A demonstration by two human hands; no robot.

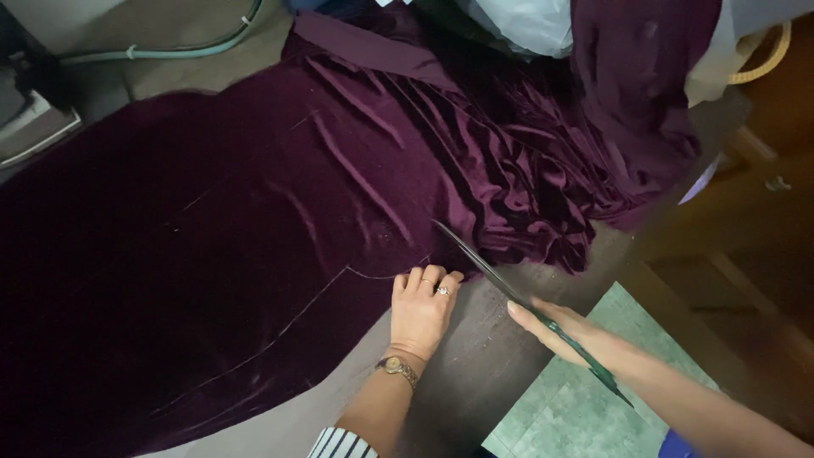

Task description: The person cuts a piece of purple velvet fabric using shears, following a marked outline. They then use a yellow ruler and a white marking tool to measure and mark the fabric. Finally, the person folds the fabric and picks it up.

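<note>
1. Across the left and centre of the frame, a sheet of purple velvet (212, 254) is lying flat on the table (483, 373), with a pale chalk line (280, 326) curving over it toward the lower centre.
2. At lower centre, the left hand (421, 307) is pressing flat on the velvet's edge, fingers spread and closed on nothing; rings are showing on two fingers and a watch (397, 367) on the wrist.
3. At lower right, the right hand (555, 331) is gripping the handles of long scissors (509, 293); the blades are pointing to the upper left, their tip lying just at the gathered folds near the left hand. Whether the blades are parted cannot be told.
4. At upper right, the rest of the velvet is bunching in loose folds (526, 170), running up under a pale bag (526, 21).
5. At upper left, a green hose (170, 51) is crossing the table, and at the far left edge a grey machine (25, 110) is partly showing.
6. At lower right, green flooring (585, 407) is showing below the table edge.
7. Step in hand, as judged: cutting along the chalk line is only starting, the left hand steadying the cloth while the scissors are being brought to its edge.
8. The next move is calling for the lower blade to slide under the flat layer alone, clear of the folds and of the left fingers, and aligned with the chalk line.
</note>
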